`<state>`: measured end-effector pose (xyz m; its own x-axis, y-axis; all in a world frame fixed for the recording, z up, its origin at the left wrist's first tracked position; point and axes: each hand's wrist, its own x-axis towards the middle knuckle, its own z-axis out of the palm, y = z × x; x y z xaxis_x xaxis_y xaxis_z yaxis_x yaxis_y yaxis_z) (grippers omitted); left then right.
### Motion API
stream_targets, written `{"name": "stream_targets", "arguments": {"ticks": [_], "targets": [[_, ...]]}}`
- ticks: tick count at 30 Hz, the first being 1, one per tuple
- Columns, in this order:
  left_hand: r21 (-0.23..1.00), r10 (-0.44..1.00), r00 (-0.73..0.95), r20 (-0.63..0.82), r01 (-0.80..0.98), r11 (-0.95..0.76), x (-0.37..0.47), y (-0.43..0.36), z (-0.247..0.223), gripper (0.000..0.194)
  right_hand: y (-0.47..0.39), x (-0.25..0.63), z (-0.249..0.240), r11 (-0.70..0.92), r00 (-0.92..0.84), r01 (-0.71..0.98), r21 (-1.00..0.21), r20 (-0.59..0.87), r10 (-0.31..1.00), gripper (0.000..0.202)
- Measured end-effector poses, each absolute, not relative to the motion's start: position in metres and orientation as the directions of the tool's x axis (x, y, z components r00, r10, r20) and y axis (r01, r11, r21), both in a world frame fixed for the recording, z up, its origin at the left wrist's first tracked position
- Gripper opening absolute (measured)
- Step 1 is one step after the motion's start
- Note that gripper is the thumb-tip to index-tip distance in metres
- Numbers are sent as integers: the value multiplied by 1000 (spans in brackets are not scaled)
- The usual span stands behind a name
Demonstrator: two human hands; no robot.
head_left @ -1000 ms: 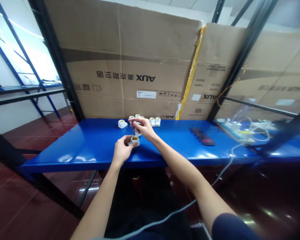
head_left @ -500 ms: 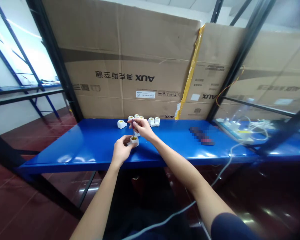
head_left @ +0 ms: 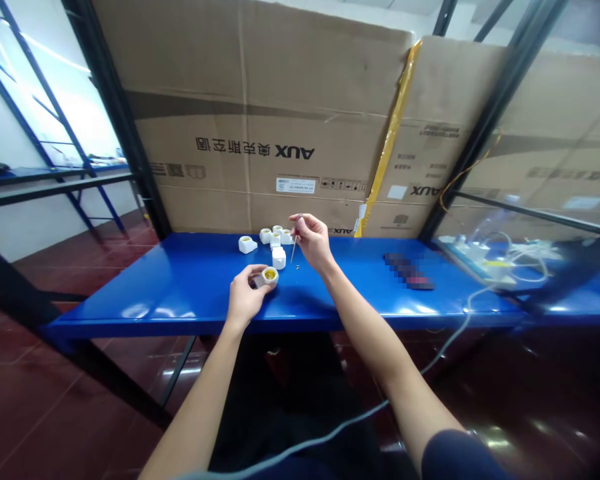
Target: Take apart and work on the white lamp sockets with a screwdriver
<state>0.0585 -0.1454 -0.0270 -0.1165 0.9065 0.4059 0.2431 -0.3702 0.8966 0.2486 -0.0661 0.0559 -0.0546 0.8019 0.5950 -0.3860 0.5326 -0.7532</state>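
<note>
My left hand (head_left: 246,293) is closed around a white lamp socket (head_left: 271,275), tilted so that its round, brass-coloured inside faces me. My right hand (head_left: 311,239) pinches a screwdriver (head_left: 293,251) by its handle, most of which the fingers hide. Its thin shaft points down, apart from the held socket, close to a small metal piece (head_left: 297,267) on the blue table, perhaps a screw. Just beyond the left hand stands another white socket (head_left: 279,258). Behind it several more white sockets (head_left: 265,235) form a group, with a single white socket (head_left: 247,245) to their left.
The blue table (head_left: 180,280) runs up to large cardboard boxes (head_left: 220,173) at the back. A dark, pixelated object (head_left: 409,272) lies on the right. Farther right are a power strip (head_left: 473,261) and white cables, with a grey cord (head_left: 447,343) hanging down. Dark rack posts (head_left: 111,113) flank the workspace.
My right hand has lifted the screwdriver out of the socket and moved it right. The left hand has tipped the socket towards me. A small metal piece now shows on the table.
</note>
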Motion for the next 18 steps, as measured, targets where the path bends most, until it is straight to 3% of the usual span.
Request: {"name": "stream_targets", "arguments": {"ticks": [6,11,18], "targets": [[883,894,-133,428,273,-382,58,-147,-27,40,-82,244,52,590,-245,-287,-754,653,716,47],[878,883,-137,449,254,-407,57,-144,-30,39,-89,241,49,616,-459,-172,-769,616,640,52],[874,876,-145,459,253,-416,58,-143,-30,39,-83,242,43,650,-552,-82,-756,577,602,50]]}}
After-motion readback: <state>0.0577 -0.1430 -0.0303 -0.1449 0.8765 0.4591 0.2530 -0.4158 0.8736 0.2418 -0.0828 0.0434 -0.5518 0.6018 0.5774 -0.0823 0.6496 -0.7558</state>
